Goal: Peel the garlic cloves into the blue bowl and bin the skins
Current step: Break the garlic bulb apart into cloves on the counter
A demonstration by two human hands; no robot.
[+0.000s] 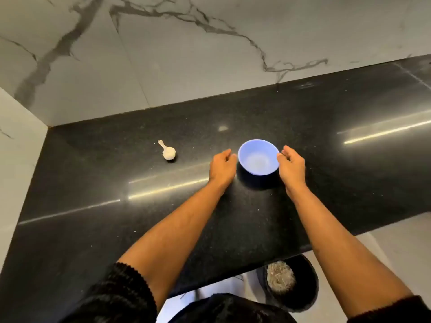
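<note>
From my remote seat, the thing that mattered was that the garlic bulb (169, 153) lay off to the left of both hands, well apart from the blue bowl (258, 157) and clearly closer to the left hand (222, 167). Its dry stem pointed up and to the left, away from me, with the round body toward the bowl, so its long axis ran slantwise across the table (93, 206). I judged the left hand the natural one to reach for it, going sideways and slightly forward.

The left hand sat just beside the bowl's left rim with its fingers loosely curled and holding nothing; I could not tell whether the fingertips touched the rim. The right hand (291, 167) flanked the bowl's right side, fingers bent toward the wall of the bowl, seemingly at or against the rim, though a firm grip was not plain to me.

The bowl looked like smooth, matte plastic, round, and held nothing. The bulb was papery, off-white and whole, no clove yet split off. The table was polished black speckled stone, glossy with streaks of light. Below its near edge stood a dark round bin (289, 283) with greyish scraps inside, on my right side.
</note>
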